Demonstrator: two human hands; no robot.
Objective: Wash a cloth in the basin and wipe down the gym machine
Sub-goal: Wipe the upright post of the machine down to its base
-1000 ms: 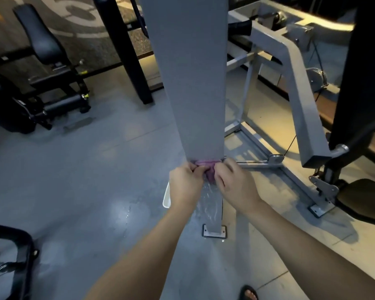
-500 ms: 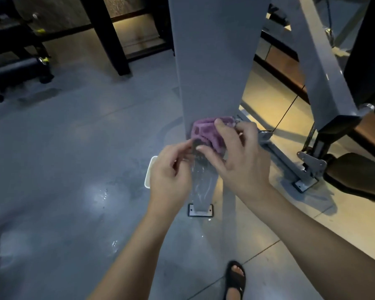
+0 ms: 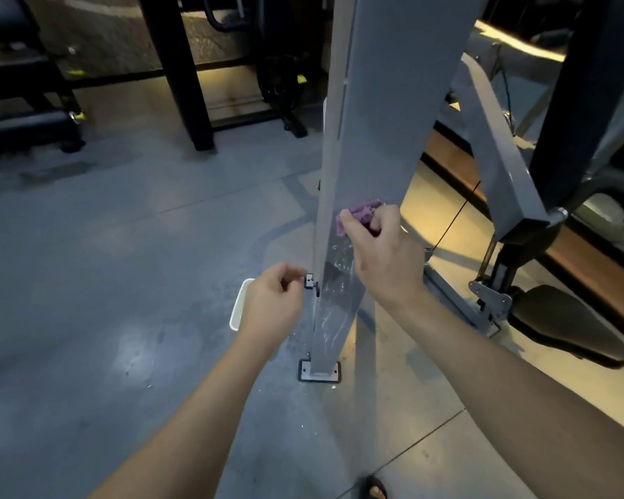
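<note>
Purple cloth (image 3: pixel 362 214) was clamped in the right hand (image 3: pixel 382 253); left hand (image 3: pixel 272 304) hung loosely curled, empty. Firm, overlapping strokes were advised.

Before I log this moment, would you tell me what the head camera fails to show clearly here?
- White basin: head view; the left hand covers most of it, so its contents are hidden.
- Purple cloth: head view; mostly buried in the right hand, so its size and fold are unclear.
- Grey upright: head view; its top is cut off by the frame's upper edge.
- Sandalled foot: head view; cropped by the bottom edge.
</note>
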